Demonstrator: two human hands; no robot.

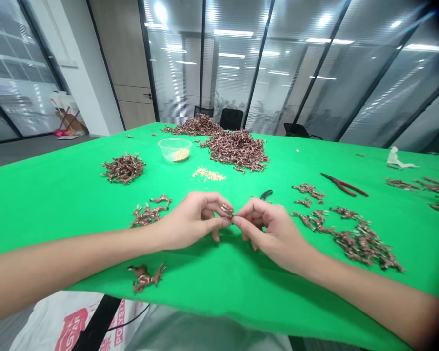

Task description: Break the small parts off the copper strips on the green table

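Note:
In the middle of the head view, my left hand point(195, 219) pinches a small brown toy animal figure point(227, 210) between thumb and fingers. My right hand point(274, 234) meets it from the other side, thumb and forefinger closed at the figure's lower end. Fingertips cover most of the figure; only a brown part with pale tips shows. Left of my left hand lies a small group of brown animal figures point(146, 214). A single figure point(145, 278) rests below my left forearm. Beyond my right hand, a black curved piece point(266, 194) sticks out, partly hidden.
Large heaps of brown figures point(237, 150) and a smaller heap point(123, 168) stand on the green cloth point(58, 190). Tiny pale pieces point(209, 174) lie near a clear bowl point(164, 148) holding more. Red-handled pliers point(346, 185) and scattered figures point(366, 241) are at right.

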